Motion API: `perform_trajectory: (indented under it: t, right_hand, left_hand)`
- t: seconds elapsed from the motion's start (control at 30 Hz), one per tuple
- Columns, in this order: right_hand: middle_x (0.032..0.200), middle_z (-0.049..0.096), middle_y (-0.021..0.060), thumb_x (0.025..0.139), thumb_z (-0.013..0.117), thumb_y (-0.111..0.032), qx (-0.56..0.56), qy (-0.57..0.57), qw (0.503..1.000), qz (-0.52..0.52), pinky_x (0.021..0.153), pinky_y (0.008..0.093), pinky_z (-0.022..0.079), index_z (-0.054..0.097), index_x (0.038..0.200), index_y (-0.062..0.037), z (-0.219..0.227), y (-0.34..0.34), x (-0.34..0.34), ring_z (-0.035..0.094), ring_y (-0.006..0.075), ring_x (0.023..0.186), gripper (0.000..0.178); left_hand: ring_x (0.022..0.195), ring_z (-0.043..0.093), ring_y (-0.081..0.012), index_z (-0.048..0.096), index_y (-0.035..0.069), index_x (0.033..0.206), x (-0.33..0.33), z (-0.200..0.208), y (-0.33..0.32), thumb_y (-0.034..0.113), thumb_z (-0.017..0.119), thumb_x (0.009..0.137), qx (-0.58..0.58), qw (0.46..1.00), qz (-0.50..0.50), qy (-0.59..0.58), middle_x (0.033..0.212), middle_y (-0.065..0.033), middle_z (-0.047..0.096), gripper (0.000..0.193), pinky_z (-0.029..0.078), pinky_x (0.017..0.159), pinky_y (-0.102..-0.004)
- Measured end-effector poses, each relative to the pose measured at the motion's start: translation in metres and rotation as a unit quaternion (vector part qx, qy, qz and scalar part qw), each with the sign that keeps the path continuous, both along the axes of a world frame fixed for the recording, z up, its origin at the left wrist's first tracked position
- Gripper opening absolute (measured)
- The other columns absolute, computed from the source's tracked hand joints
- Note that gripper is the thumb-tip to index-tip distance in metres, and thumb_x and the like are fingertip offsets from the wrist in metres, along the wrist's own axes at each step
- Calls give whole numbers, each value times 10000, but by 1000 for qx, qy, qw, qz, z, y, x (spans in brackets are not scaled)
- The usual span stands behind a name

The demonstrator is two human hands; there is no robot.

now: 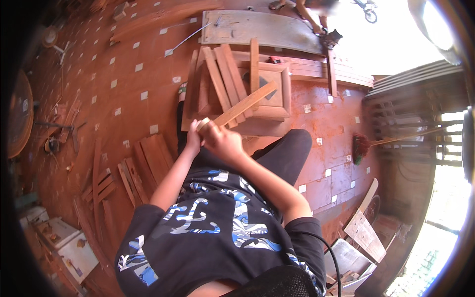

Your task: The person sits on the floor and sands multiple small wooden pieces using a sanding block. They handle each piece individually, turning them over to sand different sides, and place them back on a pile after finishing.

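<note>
A light-brown wooden slat (250, 102) slants up and to the right from my hands. My right hand (221, 142) is wrapped round its lower part. My left hand (194, 137) is closed at the slat's near end, pressed close beside the right; its fingertips are partly hidden. Beyond my hands stands a low wooden panelled piece (278, 96) serving as a work surface. Several similar slats (228, 74) lie fanned across it, and one slat (254, 64) points straight away from me. The held slat crosses above some of their near ends.
More wooden strips (143, 168) lie on the tiled floor to my left. A long board (262, 30) lies beyond the work surface, where another person's hand (316, 28) holds a dark tool (330, 38). A red-headed broom (361, 147) lies right. A cable (332, 252) hangs by my right side.
</note>
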State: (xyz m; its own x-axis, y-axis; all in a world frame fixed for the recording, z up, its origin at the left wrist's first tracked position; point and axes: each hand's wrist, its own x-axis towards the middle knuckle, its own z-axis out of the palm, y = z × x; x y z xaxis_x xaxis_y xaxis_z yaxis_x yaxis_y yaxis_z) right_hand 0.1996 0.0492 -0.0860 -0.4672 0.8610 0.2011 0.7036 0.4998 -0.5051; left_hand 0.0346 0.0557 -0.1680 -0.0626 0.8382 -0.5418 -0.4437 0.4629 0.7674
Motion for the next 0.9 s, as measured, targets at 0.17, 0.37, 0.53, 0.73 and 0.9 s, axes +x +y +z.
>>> perform_trajectory:
  t: [0.17,0.37,0.53,0.73,0.9]
  right_hand:
    - [920,718,123,849,747,-417,75,11,987,-138,527,426,583,552,1346,-22,-13,46,47,727,288,665,664]
    - [786,709,224,833,766,-486,31,-10,950,-311,587,535,562,520,1255,-35,-5,132,112,699,437,667,665]
    - [742,695,216,790,821,-439,90,11,961,-263,582,526,560,552,1219,-35,-19,83,73,695,437,661,648]
    - [941,726,161,838,779,-394,8,56,998,-30,633,438,597,590,1291,-50,-1,6,13,732,347,717,600]
    - [854,731,119,830,767,-431,47,-29,991,-120,581,464,594,607,1251,-64,-18,63,63,733,323,670,580]
  left_hand:
    - [451,485,-135,590,45,1043,-3,2,-2,465,207,1111,31,996,-54,70,668,-117,643,572,318,392,-250]
    - [419,437,-138,596,47,994,1,17,4,424,229,1109,32,996,-41,73,638,-145,630,539,276,375,-259]
    - [428,456,-146,593,63,981,3,20,9,536,204,1099,28,998,-36,39,643,-123,638,624,272,387,-270]
    - [475,531,-153,597,60,972,-1,13,3,673,163,1067,25,998,-43,47,656,-115,649,756,318,417,-273]
    - [453,536,-156,606,57,967,-4,13,1,672,202,1070,30,995,-48,80,655,-111,648,743,356,422,-289]
